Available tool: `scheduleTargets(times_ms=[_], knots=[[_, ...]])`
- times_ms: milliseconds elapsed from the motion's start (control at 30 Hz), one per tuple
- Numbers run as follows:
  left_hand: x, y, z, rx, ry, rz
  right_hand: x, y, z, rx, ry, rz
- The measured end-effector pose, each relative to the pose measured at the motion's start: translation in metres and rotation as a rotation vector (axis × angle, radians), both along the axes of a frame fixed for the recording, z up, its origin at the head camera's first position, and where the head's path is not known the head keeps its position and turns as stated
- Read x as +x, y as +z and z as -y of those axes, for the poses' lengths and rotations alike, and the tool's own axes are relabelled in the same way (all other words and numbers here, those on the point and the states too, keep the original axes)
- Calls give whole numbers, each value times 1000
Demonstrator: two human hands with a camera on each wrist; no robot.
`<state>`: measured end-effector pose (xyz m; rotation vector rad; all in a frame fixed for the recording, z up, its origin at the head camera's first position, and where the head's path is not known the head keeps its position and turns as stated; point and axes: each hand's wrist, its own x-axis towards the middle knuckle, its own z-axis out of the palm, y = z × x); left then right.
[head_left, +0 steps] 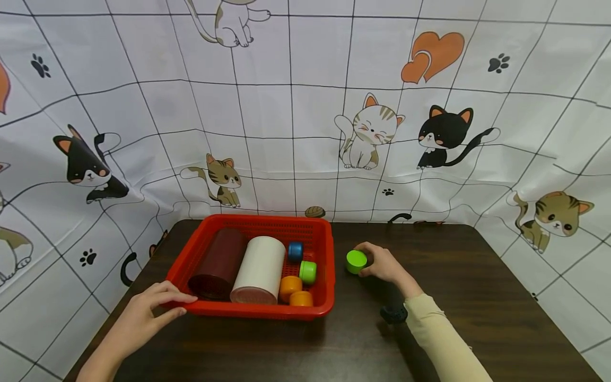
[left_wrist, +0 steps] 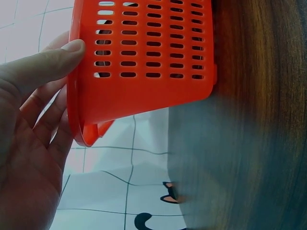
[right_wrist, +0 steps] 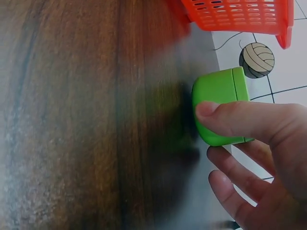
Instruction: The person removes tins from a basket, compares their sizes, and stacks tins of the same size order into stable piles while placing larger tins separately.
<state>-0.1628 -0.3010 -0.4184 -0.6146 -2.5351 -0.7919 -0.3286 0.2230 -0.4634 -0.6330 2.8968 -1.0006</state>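
The green container (right_wrist: pixel 217 88) hides part of the right hand (head_left: pixel 383 263); above that grip, the right-wrist view cuts off the red basket (right_wrist: pixel 286 21)

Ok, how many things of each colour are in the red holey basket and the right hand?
Dark maroon cylinder: 1
White cylinder: 1
Small blue round piece: 1
Small green round pieces: 2, one in the right hand
Small orange round pieces: 2
Total: 7

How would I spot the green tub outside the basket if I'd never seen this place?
Find the red basket on the dark table, then look just past its right side. There, a person's right hand holds a small, bright green tub. Its green lookalike is inside the basket; this one is outside, in the hand.
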Motion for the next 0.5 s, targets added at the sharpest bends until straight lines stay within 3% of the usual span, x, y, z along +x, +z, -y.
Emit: scheduleTargets(times_ms=[500], knots=[[0,2,-1,4,-36,-9,4,2,-1,9,3,40]])
